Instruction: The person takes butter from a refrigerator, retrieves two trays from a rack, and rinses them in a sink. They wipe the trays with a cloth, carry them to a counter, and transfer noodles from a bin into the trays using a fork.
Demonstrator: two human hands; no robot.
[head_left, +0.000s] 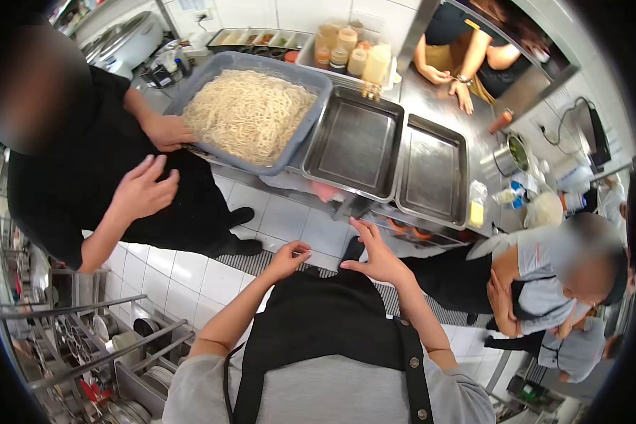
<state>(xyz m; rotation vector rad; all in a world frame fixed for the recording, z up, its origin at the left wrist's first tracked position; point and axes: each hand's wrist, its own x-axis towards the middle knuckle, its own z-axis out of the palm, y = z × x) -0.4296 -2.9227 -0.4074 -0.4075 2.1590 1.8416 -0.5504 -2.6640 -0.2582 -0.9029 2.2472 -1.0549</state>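
Observation:
My left hand (287,261) is held in the air in front of my black apron (318,311), its fingers loosely bent and nothing in them. To its right, my right hand (376,256) is raised with thumb and fingers spread, also holding nothing. Beyond my hands, on the steel counter, stand two metal trays, a left one (353,141) and a right one (432,169); neither hand touches them. Farther left is a grey plastic tub (314,74) heaped with pale noodles (251,116).
At the left a co-worker in black (85,184) has both hands near the tub. Sauce bottles (346,41) stand behind the trays. Another co-worker (516,283) is at the right with folded arms. People lean at the pass-through window. A metal rack (99,304) holds pans at lower left.

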